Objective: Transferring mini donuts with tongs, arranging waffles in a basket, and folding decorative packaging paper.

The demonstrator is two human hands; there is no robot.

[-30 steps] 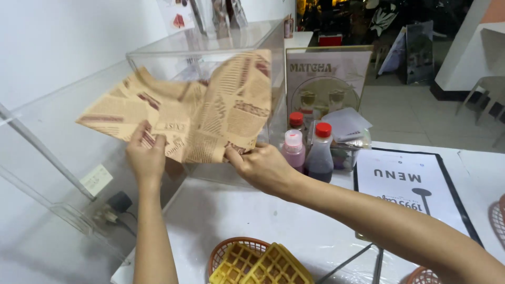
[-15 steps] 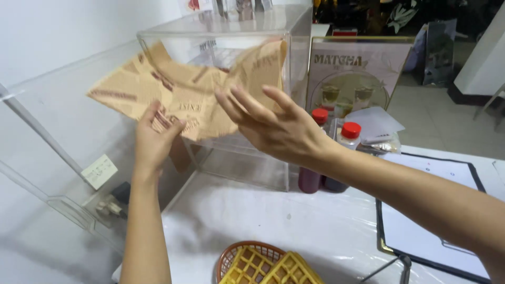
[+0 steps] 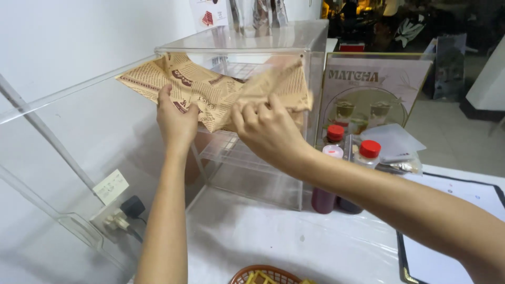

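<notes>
Both of my hands hold one sheet of brown printed wrapping paper (image 3: 210, 90) at the open front of a clear acrylic display case (image 3: 294, 47). My left hand (image 3: 176, 118) pinches the sheet's left part from below. My right hand (image 3: 265, 129) grips its crumpled right part, fingers curled over the edge. The paper sags between the hands and reaches into the case, above a wire shelf (image 3: 231, 150).
The case's clear door (image 3: 58, 131) swings open to the left. Sauce bottles with red caps (image 3: 370, 152) stand right of the case, before a framed drink poster (image 3: 376, 89). A menu clipboard (image 3: 452, 236) lies right. An orange basket with waffles (image 3: 263, 276) sits at the bottom edge. A wall socket with plug (image 3: 123, 210) is at the left.
My right hand, spread open half a second ago, has closed on the paper's right part. The sheet has moved further into the case.
</notes>
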